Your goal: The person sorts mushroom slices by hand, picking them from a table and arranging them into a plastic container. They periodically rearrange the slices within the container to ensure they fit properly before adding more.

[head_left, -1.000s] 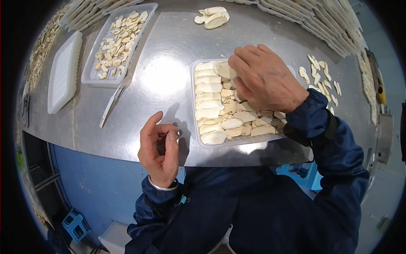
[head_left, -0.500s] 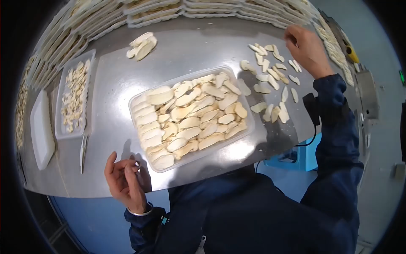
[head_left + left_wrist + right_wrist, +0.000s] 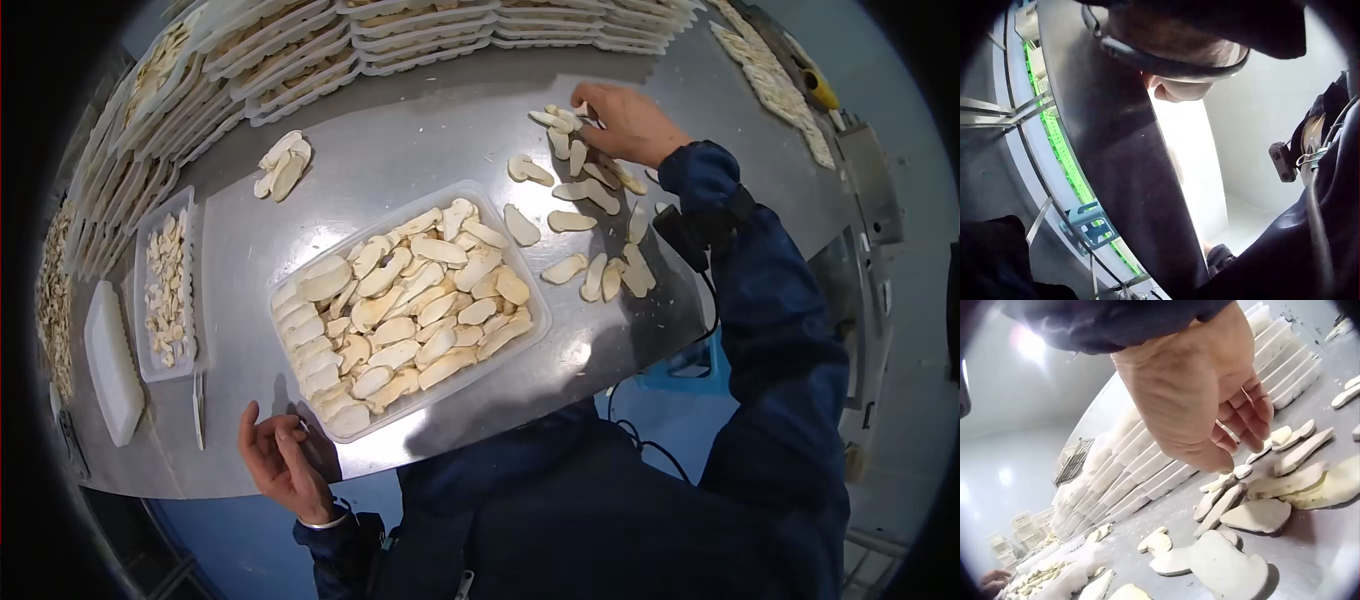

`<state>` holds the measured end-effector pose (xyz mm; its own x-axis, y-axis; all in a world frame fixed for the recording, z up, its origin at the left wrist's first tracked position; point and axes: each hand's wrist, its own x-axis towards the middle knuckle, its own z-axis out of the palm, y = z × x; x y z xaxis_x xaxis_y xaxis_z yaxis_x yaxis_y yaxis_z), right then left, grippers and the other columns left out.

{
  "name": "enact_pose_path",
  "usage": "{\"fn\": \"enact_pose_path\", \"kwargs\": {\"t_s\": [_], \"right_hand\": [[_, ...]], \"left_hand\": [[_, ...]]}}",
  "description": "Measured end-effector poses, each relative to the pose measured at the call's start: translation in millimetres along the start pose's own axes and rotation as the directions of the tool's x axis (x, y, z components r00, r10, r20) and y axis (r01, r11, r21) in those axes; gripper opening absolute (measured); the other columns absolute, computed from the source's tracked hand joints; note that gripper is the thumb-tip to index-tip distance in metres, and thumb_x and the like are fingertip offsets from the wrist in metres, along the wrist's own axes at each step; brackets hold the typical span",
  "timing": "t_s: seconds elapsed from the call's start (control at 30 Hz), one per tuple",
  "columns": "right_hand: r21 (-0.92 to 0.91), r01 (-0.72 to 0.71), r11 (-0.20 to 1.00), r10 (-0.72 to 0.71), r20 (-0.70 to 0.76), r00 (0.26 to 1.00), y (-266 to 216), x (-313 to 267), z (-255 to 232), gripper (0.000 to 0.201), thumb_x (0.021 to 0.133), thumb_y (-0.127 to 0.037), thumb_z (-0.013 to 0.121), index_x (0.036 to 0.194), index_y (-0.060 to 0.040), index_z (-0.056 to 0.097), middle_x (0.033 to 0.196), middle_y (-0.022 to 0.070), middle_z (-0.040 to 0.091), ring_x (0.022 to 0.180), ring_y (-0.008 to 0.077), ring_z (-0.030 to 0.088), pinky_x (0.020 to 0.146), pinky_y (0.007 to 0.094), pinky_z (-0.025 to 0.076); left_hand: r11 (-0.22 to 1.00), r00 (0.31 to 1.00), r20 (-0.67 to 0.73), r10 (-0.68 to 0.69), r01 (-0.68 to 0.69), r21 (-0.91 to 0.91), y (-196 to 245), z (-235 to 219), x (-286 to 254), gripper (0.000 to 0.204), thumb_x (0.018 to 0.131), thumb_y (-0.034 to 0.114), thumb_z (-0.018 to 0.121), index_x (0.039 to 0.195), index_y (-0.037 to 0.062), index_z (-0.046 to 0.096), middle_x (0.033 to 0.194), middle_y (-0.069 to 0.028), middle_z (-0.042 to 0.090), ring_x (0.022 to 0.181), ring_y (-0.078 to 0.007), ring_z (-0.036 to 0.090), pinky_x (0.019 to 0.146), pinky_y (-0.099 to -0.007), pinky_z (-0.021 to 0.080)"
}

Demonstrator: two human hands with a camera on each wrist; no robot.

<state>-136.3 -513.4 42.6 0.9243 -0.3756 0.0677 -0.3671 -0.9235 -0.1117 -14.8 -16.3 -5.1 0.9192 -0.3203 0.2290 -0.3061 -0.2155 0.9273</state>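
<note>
While your right hand (image 3: 628, 122) hangs loosely curved over slices (image 3: 571, 221) toward the right edge of the table (image 3: 800, 190), your left hand (image 3: 283, 465) slack, you're likely selecting one, so pinch gently next.

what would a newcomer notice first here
Probably the translucent plastic tray packed with overlapping mushroom slices, near the front edge of the metal table. Stacks of filled trays line the table's far side. To the tray's right, the right hand hangs low over scattered loose slices.
</note>
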Motion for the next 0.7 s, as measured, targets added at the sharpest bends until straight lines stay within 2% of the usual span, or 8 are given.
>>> {"fn": "enact_pose_path", "kwargs": {"t_s": [0.1,0.3,0.4,0.5,0.53,0.57,0.7], "right_hand": [[-0.01,0.075,0.997,-0.075,-0.048,0.996,1.7,5.8,8.8,0.032,0.082,-0.018,0.058,0.109,-0.0021,0.053,0.097,0.0178,0.061,0.086,0.0371,0.06,0.078,0.0444,0.047],[-0.063,0.096,0.993,-0.095,0.019,0.995,8.1,10.1,12.6,0.023,0.082,-0.011,0.055,0.103,-0.0022,0.054,0.1,0.0168,0.058,0.084,0.0382,0.059,0.076,0.0448,0.047],[-0.1,0.094,0.991,-0.112,-0.189,0.976,10.8,-4.2,2.5,0.016,0.082,-0.01,0.056,0.095,-0.0009,0.056,0.092,0.017,0.059,0.078,0.0374,0.059,0.072,0.0449,0.047],[-0.062,0.038,0.997,-0.044,-0.087,0.995,-15.6,-33.5,-23.0,0.012,0.081,-0.01,0.057,0.086,0.0008,0.058,0.082,0.0166,0.06,0.073,0.0369,0.058,0.068,0.0446,0.046],[-0.005,-0.013,1.0,0.013,0.024,1.0,-24.7,-46.7,-27.4,0.013,0.08,-0.012,0.059,0.079,0.0011,0.058,0.075,0.016,0.059,0.068,0.0362,0.057,0.064,0.0433,0.046],[-0.002,-0.079,0.997,0.078,0.112,0.991,-33.8,-57.2,-28.3,0.017,0.076,-0.016,0.059,0.078,0.0008,0.061,0.082,0.0201,0.064,0.075,0.0387,0.061,0.069,0.0461,0.047],[-0.006,-0.146,0.989,0.146,0.116,0.982,-53.2,-82.1,-23.8,0.021,0.076,-0.019,0.061,0.08,0.0018,0.06,0.079,0.0204,0.063,0.077,0.0381,0.061,0.07,0.0457,0.048]], "left_hand": [[1.0,1.0,-0.012,-0.007,0.007,-0.003,0.2,1.1,-0.4,0.037,0.097,0.006,0.049,0.133,-0.0031,0.043,0.089,-0.0082,0.059,0.075,-0.0088,0.05,0.071,-0.0216,0.042],[1.0,1.0,-0.012,-0.02,0.02,-0.011,-0.8,1.4,-1.3,0.037,0.097,0.006,0.049,0.133,-0.0027,0.043,0.089,-0.0067,0.058,0.075,-0.0072,0.048,0.071,-0.0205,0.041],[1.0,1.0,0.0,-0.009,0.009,-0.005,-2.4,0.5,-1.2,0.037,0.098,0.006,0.048,0.134,-0.0026,0.042,0.09,-0.006,0.058,0.075,-0.0064,0.046,0.071,-0.02,0.04],[1.0,1.0,0.002,0.001,-0.001,0.001,-2.2,0.7,-1.4,0.037,0.098,0.006,0.048,0.134,-0.0029,0.042,0.09,-0.0062,0.058,0.075,-0.0064,0.046,0.071,-0.0201,0.04],[1.0,1.0,0.002,0.004,-0.004,0.003,-1.7,1.2,-1.4,0.037,0.098,0.005,0.048,0.134,-0.0029,0.042,0.09,-0.0062,0.058,0.075,-0.0065,0.046,0.071,-0.0202,0.04],[1.0,1.0,0.005,0.006,-0.006,0.006,-1.4,1.3,-1.1,0.037,0.098,0.005,0.047,0.134,-0.003,0.042,0.09,-0.0063,0.058,0.075,-0.0066,0.046,0.071,-0.0204,0.04],[1.0,1.0,0.009,0.018,-0.018,0.011,-1.5,0.2,-0.8,0.037,0.097,0.005,0.048,0.133,-0.0034,0.043,0.088,-0.0078,0.059,0.075,-0.0085,0.048,0.072,-0.022,0.041]]}}
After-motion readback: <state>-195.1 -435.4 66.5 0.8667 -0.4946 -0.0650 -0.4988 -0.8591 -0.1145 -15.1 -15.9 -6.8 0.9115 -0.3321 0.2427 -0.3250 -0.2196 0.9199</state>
